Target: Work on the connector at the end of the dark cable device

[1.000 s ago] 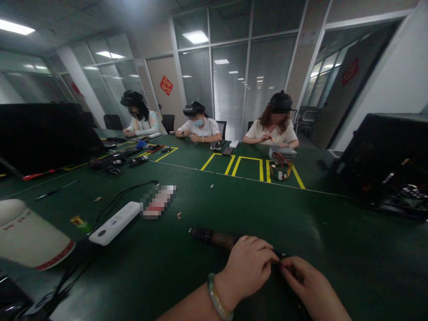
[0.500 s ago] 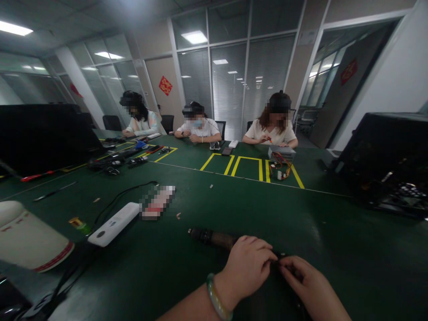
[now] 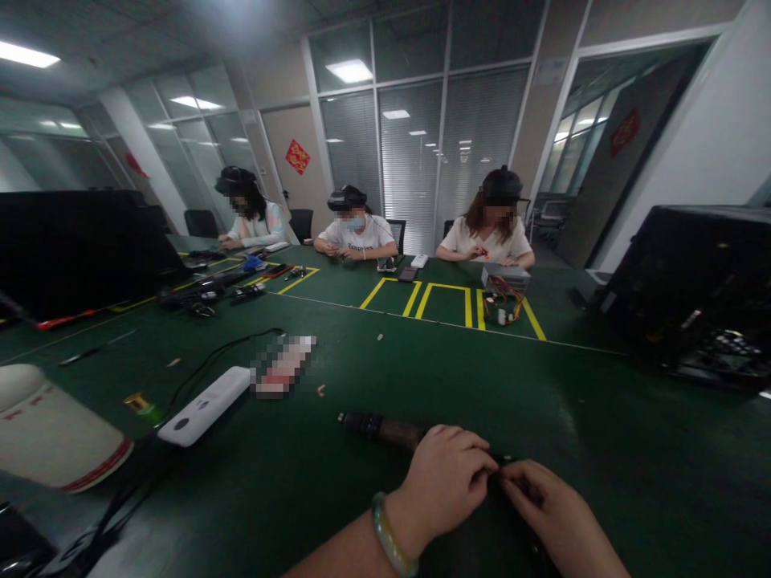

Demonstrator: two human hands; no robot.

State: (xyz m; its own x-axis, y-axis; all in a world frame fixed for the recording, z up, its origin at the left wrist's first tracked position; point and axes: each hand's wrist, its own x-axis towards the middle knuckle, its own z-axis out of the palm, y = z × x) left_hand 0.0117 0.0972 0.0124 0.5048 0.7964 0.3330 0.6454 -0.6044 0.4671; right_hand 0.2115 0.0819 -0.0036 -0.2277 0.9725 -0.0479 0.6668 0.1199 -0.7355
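A dark cylindrical tool with a brown barrel and a stepped metal tip [image 3: 394, 433] lies on the green table [image 3: 271, 506], its tip pointing left. My left hand [image 3: 449, 474], with a green bangle at the wrist, is closed over its right part and hides it. The fingers curl round something dark that I cannot make out. My right hand [image 3: 548, 502] pinches at the same dark spot, thumb and forefinger together, nearly touching the left fingertips. Dark parts continue beneath both hands, too dim to name.
To the left stand a cream cup [image 3: 60, 425], a white power strip [image 3: 205, 405], a small green bottle with a gold cap [image 3: 143, 405] and a blurred-out pack [image 3: 286, 369]. Black computer cases [image 3: 699, 297] flank the table. Several people sit opposite; a power supply with wires [image 3: 506, 281] lies there.
My hands hold nearly the same pose; the fingertips shift only slightly. Across the table, the person in the middle has lowered their hands a little.
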